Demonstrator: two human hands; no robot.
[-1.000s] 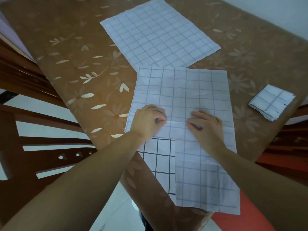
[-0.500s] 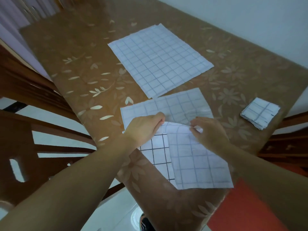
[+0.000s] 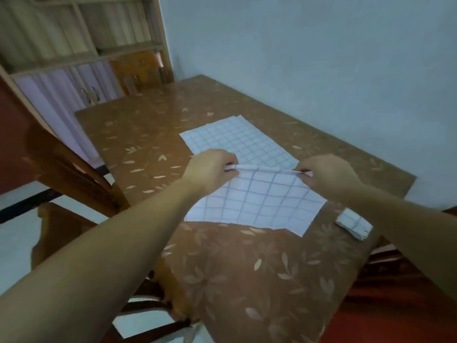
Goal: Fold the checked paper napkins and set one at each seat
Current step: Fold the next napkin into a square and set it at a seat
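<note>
Brown leaf-patterned desk: your left hand and right hand each pinch a lifted corner of the white checked paper napkin near the front edge, its folding apparently just begun. One small folded checked napkin lies at the right edge. Flat unfolded checked sheets wait mid-desk.

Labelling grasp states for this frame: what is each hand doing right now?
Left hand: fingers pinch the left end of the checked napkin's raised far edge.
Right hand: fingers pinch the right end of the same edge.
</note>
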